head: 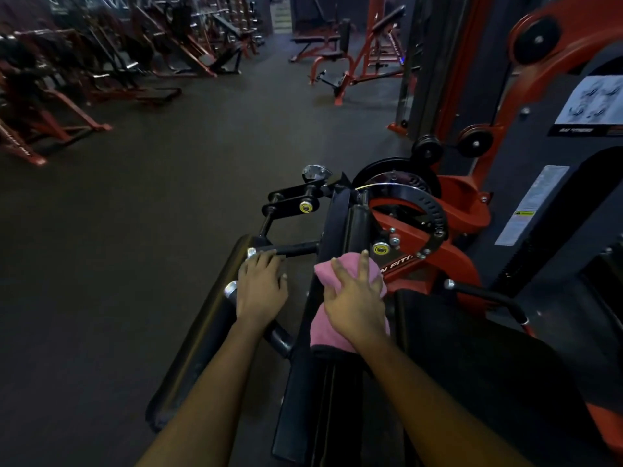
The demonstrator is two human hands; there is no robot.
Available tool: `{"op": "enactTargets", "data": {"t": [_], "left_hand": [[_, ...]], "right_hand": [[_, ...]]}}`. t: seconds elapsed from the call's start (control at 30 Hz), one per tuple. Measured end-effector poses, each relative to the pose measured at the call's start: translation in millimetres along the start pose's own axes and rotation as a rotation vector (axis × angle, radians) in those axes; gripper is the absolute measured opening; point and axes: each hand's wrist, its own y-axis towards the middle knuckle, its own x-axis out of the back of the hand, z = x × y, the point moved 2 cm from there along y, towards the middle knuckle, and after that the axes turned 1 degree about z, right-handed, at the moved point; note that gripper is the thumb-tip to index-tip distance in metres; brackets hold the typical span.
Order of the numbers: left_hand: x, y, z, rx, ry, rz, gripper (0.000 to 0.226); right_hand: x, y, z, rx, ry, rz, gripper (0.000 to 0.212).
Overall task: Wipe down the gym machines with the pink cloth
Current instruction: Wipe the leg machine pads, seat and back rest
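A red and black gym machine fills the lower right of the head view. Its long black arm pad runs from the pivot toward me. The pink cloth lies draped over that pad. My right hand presses on the cloth with spread, fairly straight fingers. My left hand rests on a black handle bar just left of the pad, fingers lying over the bar and a chrome-capped grip beside the wrist.
A black padded roller slants down to the left of my left arm. The machine's weight-stack housing with labels stands at the right. Dark rubber floor stretches ahead, with rows of red machines at the far left and benches at the back.
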Motion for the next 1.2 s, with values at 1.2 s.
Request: {"op": "enactTargets", "data": {"t": [1.2], "left_hand": [[-54,70,-17,0.168,0.222,0.235,0.039]], "right_hand": [[19,176,-20,0.095,0.02,0.038,0.055]]}}
